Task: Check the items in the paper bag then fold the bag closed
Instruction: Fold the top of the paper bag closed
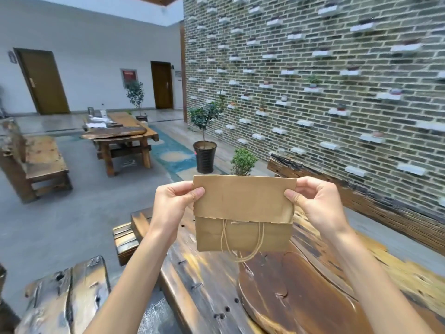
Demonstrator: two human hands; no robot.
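A brown paper bag (243, 218) is held up in the air above a dark wooden table (199, 280). Its top part is folded down over the front as a flap, and its twine handles (240, 247) hang out below the flap's edge. My left hand (175, 201) pinches the flap's upper left corner, thumb on the front. At the upper right corner my right hand (315, 201) pinches it the same way. The bag's contents are hidden.
A round wooden slab (301, 297) lies on the table under the bag. A wooden bench (67, 295) stands at the near left, a potted plant (204, 150) and a small shrub (243, 162) behind the bag, a brick wall with small shelves on the right.
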